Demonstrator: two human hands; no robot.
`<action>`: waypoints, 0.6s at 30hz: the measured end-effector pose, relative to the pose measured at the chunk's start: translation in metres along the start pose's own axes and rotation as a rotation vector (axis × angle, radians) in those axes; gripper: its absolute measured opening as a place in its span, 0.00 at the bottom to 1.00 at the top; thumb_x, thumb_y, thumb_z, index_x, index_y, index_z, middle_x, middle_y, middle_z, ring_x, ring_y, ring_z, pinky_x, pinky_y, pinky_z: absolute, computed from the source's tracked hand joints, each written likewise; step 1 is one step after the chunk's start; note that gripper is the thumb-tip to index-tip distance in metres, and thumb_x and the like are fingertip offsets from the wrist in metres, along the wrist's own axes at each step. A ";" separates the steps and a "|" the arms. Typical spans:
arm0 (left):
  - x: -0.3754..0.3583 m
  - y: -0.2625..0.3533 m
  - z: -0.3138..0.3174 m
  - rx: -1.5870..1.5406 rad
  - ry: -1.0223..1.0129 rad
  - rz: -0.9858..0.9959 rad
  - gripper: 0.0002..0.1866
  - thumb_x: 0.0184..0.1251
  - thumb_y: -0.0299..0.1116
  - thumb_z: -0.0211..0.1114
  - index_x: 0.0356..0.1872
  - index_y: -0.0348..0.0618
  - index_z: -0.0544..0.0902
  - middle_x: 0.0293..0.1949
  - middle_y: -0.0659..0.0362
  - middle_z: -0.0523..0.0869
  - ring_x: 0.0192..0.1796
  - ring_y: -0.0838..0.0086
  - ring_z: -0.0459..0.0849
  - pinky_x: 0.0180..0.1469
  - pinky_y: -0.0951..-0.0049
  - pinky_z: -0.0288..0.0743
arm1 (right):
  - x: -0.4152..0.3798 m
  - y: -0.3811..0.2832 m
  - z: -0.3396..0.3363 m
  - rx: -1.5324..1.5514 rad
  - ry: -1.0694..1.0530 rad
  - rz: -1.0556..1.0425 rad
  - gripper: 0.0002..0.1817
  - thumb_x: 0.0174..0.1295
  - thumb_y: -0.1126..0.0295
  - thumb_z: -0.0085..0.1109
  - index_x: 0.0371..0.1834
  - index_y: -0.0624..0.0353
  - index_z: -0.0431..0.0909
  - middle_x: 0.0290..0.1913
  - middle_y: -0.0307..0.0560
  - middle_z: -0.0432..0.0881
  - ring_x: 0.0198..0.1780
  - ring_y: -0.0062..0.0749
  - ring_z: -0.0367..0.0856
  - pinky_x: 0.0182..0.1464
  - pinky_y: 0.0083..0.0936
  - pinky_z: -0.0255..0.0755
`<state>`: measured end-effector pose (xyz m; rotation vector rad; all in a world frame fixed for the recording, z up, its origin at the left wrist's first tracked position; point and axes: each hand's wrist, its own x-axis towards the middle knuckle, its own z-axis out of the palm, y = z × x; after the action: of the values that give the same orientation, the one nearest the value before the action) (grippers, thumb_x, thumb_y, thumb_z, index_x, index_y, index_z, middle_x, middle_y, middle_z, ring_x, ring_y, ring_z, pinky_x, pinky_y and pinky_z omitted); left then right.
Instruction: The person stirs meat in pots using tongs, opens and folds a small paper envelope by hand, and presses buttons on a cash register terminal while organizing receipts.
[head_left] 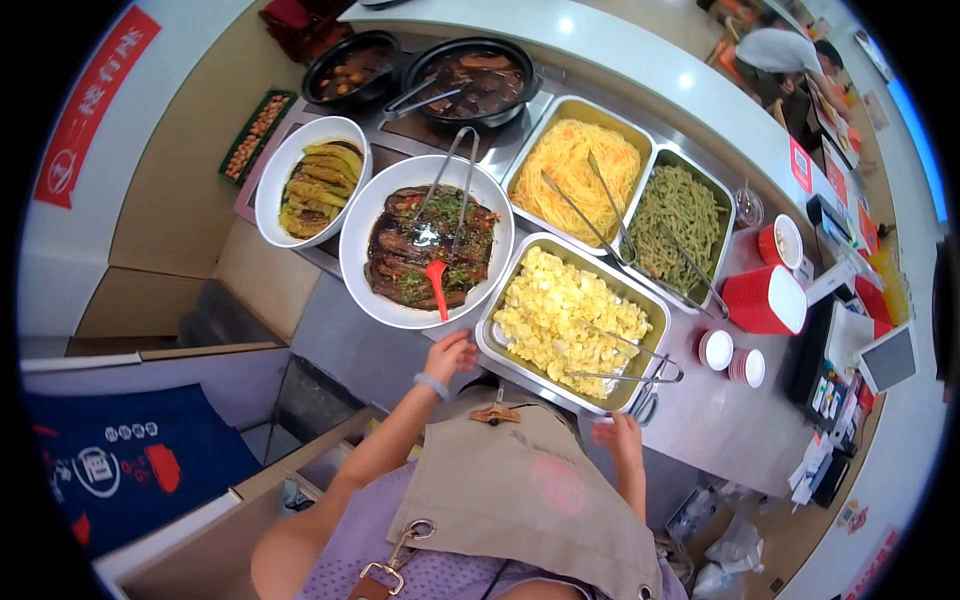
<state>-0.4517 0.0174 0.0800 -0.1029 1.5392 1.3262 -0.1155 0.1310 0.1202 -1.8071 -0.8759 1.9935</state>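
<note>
A steel tray of scrambled eggs [570, 320] stands on the counter in front of my body, with metal tongs [635, 372] resting in it and their handle end over its right rim. My left hand [452, 358] is beside the tray's left end, fingers loosely spread and holding nothing; a pale band circles that wrist. By the tray's near right corner, my right hand [622, 440] has its fingers apart and looks slightly blurred. Close above my left hand is a white bowl [356, 270] of dark braised eggplant, holding a red spoon [437, 288] and metal tongs [465, 180].
Trays of yellow shreds [575, 165] and green beans [680, 215] sit behind the eggs, tongs in both. Left are a bowl of green peppers [325, 180] and black pots [470, 80]. Red containers [765, 300] and paper cups [716, 350] stand right. A person [785, 55] leans beyond the counter.
</note>
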 end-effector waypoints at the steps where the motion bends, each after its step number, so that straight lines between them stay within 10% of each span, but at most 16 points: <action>1: -0.007 -0.001 -0.006 -0.006 0.012 0.023 0.15 0.64 0.33 0.52 0.47 0.36 0.77 0.34 0.56 0.82 0.32 0.75 0.80 0.34 0.77 0.76 | -0.004 -0.006 -0.007 -0.207 -0.033 0.083 0.09 0.60 0.67 0.44 0.34 0.61 0.70 0.21 0.44 0.75 0.24 0.30 0.79 0.25 0.24 0.73; 6: -0.035 -0.047 -0.021 -0.059 0.268 0.148 0.13 0.57 0.35 0.50 0.21 0.40 0.79 0.18 0.62 0.77 0.18 0.80 0.73 0.20 0.80 0.68 | -0.001 -0.018 -0.061 -0.510 -0.126 -0.116 0.12 0.56 0.68 0.44 0.20 0.61 0.73 0.15 0.39 0.71 0.17 0.21 0.70 0.19 0.18 0.64; 18: -0.142 -0.184 0.078 -0.420 0.454 0.162 0.13 0.56 0.38 0.64 0.20 0.45 0.72 0.17 0.63 0.74 0.17 0.77 0.72 0.21 0.75 0.69 | -0.033 -0.069 -0.147 -0.724 -0.451 -0.438 0.18 0.62 0.62 0.49 0.17 0.62 0.73 0.16 0.36 0.71 0.19 0.15 0.66 0.21 0.15 0.59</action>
<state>-0.2228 -0.0682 0.0730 -0.5876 1.6364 1.8336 0.0204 0.1980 0.1862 -1.2528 -2.1402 1.9342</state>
